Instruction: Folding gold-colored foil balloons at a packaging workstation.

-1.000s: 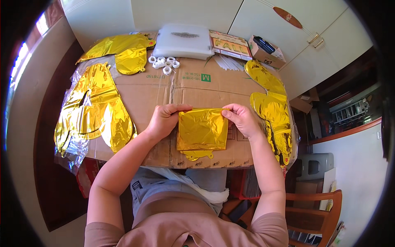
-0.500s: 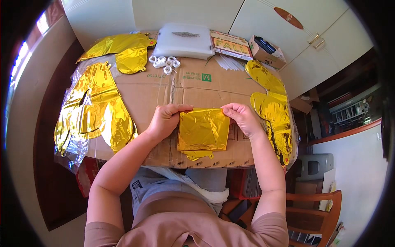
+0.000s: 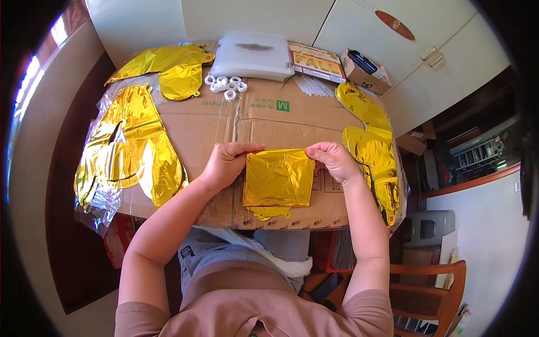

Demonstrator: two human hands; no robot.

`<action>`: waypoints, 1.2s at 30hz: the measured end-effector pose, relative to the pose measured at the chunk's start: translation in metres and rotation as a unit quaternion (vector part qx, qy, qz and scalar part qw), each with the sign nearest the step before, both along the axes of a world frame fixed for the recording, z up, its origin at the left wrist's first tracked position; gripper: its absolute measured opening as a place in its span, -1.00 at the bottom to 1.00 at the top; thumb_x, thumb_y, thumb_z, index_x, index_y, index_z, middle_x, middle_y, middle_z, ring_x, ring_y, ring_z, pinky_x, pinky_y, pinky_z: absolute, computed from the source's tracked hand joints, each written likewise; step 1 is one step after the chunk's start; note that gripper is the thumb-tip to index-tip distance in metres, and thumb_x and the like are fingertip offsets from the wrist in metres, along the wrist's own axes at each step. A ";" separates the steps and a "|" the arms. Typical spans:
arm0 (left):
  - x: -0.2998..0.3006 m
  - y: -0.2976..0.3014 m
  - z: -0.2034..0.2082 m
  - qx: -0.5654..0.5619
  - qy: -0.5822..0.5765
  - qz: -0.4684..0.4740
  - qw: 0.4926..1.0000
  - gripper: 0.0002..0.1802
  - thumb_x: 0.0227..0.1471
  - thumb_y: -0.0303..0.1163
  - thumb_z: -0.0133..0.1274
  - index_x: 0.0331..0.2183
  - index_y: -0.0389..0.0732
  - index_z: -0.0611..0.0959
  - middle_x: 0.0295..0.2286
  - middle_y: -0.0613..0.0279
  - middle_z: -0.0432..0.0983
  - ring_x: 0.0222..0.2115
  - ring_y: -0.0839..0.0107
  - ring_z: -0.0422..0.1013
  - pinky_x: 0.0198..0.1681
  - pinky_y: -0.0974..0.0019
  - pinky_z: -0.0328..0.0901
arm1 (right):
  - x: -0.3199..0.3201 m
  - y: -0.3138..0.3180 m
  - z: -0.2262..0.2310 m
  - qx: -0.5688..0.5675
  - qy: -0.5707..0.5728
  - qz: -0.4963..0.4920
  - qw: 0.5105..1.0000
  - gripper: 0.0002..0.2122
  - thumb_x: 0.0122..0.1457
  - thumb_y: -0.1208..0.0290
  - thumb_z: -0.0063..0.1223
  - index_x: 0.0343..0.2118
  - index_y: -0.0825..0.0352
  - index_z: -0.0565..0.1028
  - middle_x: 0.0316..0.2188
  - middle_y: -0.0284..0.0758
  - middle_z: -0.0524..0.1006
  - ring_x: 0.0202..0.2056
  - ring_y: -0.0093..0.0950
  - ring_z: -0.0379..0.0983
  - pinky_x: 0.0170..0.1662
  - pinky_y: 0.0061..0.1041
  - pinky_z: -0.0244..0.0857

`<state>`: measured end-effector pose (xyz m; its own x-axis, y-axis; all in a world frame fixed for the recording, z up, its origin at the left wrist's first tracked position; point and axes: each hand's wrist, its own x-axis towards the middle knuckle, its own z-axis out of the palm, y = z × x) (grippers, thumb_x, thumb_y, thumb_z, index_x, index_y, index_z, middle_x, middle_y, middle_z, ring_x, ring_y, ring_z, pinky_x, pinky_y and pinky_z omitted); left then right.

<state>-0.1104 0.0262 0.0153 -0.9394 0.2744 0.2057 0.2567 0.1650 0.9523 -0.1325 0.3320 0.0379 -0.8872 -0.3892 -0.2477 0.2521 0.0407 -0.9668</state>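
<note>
A folded gold foil balloon [image 3: 279, 178] lies near the front edge of the cardboard, its layers stacked into a rough rectangle with a small tabbed piece sticking out at the near side. My left hand [image 3: 227, 164] pinches its far left corner between thumb and fingers. At the far right corner, my right hand [image 3: 335, 161] grips the foil the same way. Flat gold balloons lie to either side: one shaped like a letter A [image 3: 132, 149] on the left, and a curved one [image 3: 370, 146] close beyond my right hand.
Another gold balloon [image 3: 179, 70] lies at the back left. Several white ribbon rolls [image 3: 229, 96] sit before a translucent plastic case [image 3: 250, 59]. A printed package [image 3: 317, 62], white strips [image 3: 311, 86] and a small carton [image 3: 365, 76] stand at the back right. A wooden chair [image 3: 455, 281] is at my right.
Both hands keep their hold on the folded balloon's far corners. The foil surface has shifted slightly, and its near edge looks a little more slanted.
</note>
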 end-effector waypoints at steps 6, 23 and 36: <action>-0.001 0.000 -0.002 0.018 -0.022 -0.001 1.000 -0.62 0.09 -0.75 -0.11 -0.15 -0.32 0.72 -0.21 0.15 0.68 -0.16 0.46 0.56 0.00 0.42 0.40 | -0.003 0.002 -0.003 0.003 0.002 0.006 1.000 -0.75 0.21 0.27 0.26 -0.23 0.39 0.64 -0.36 -0.42 0.65 -0.37 -0.68 0.52 -0.27 -0.63 0.42; 0.000 0.000 -0.005 0.007 0.013 0.008 1.000 -0.58 0.05 -0.74 -0.14 -0.15 -0.28 0.72 -0.21 0.08 0.68 -0.14 0.38 0.58 0.00 0.39 0.42 | 0.001 -0.006 0.005 -0.013 -0.020 0.019 1.000 -0.75 0.27 0.26 0.18 -0.21 0.39 0.62 -0.35 -0.44 0.64 -0.37 -0.69 0.51 -0.21 -0.65 0.40; -0.012 -0.011 0.012 0.139 -0.204 -0.158 0.956 -0.54 0.23 -0.60 -0.04 0.17 -0.38 0.43 -0.06 0.10 0.60 -0.09 0.49 0.51 0.05 0.43 0.38 | -0.004 0.007 -0.010 0.015 0.027 0.006 0.999 -0.81 0.23 0.33 0.23 -0.25 0.36 0.65 -0.35 -0.42 0.66 -0.33 -0.68 0.52 -0.16 -0.64 0.39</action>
